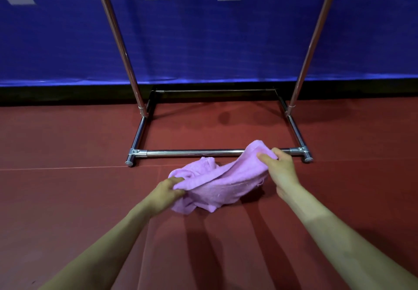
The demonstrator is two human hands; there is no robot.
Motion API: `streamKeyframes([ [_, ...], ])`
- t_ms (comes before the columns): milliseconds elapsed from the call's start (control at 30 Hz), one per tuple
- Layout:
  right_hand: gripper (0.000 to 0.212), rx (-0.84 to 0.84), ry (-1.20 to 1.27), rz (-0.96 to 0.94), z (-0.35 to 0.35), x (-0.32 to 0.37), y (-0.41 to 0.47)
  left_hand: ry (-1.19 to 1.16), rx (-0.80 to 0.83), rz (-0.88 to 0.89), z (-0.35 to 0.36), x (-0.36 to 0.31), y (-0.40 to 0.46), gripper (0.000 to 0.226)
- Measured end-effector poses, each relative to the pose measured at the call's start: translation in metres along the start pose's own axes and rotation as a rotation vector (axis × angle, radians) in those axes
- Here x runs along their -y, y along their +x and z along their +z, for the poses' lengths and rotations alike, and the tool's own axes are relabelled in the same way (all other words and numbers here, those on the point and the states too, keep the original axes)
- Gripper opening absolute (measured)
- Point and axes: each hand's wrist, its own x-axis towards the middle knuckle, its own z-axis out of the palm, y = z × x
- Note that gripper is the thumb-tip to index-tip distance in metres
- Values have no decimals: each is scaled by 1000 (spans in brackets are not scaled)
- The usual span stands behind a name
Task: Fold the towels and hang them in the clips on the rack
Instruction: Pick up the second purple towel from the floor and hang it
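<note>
The left hand [166, 191] sits at about seven o'clock from the middle of the view, its fingers and thumb curled into a pinch on the near left edge of a pink towel [217, 181]. The right hand [279, 169] is at about four o'clock, its fingers curled round the far right end of the same towel, lifting that end higher than the rest. Between the two hands the towel hangs loose and crumpled, not folded flat; its lower bunched part droops by the left hand, and whether it touches the floor I cannot tell. Both bare forearms run in from the bottom corners, at seven and five o'clock. Under the towel and arms lies a dark red floor [67, 144], with the arms' shadows falling on it toward six o'clock. Just beyond the towel, toward twelve o'clock, stands the base of a chrome rack [194, 153]: a near bar running across, side bars leading back, and a thinner rear bar. The raised right end of the towel overlaps the near bar close to its right corner. Two shiny uprights rise from the side bars and leave the top of the view at eleven and one o'clock. Behind the rack a blue banner [203, 40] with pale blocky marks covers the wall from nine to three o'clock, above a black strip at the floor.
</note>
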Motion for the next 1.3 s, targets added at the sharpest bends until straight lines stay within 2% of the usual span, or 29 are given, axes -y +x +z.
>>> streamKeyframes([
  [167,28,125,74,99,2,0,-3,-274,-32,-217,-12,-6,2,25],
  [267,57,254,156,121,2,-2,-3,-475,40,-259,-15,-4,-3,36],
  [333,60,276,92,56,0,-2,-2,-553,23,-276,-13,-2,-4,34],
  [400,54,289,51,10,-1,-1,-2,-574,-45,-326,-14,3,-2,32],
  [567,31,363,6,13,2,-2,-5,-460,-248,-355,-11,7,3,31],
  [700,16,292,24,58,12,-2,-2,-487,-370,-317,-15,-21,14,36],
  [767,30,275,-6,54,18,7,6,-479,-369,-270,-21,-50,26,37],
  [800,28,283,-35,36,21,16,12,-448,-351,-242,-24,-66,33,36],
  [900,5,350,-132,-29,26,63,27,-386,-273,-159,-34,-110,49,23],
  [967,37,456,-208,-90,26,107,34,-311,-288,-115,-46,-141,55,10],
  [1000,45,492,-219,-102,24,139,36,-284,-323,-91,-59,-165,58,2],
  [1133,44,497,-181,-187,16,257,40,-297,-481,-11,-117,-277,54,9],
  [1300,39,411,-94,-223,-10,402,34,-445,-442,80,-190,-430,28,26],
])
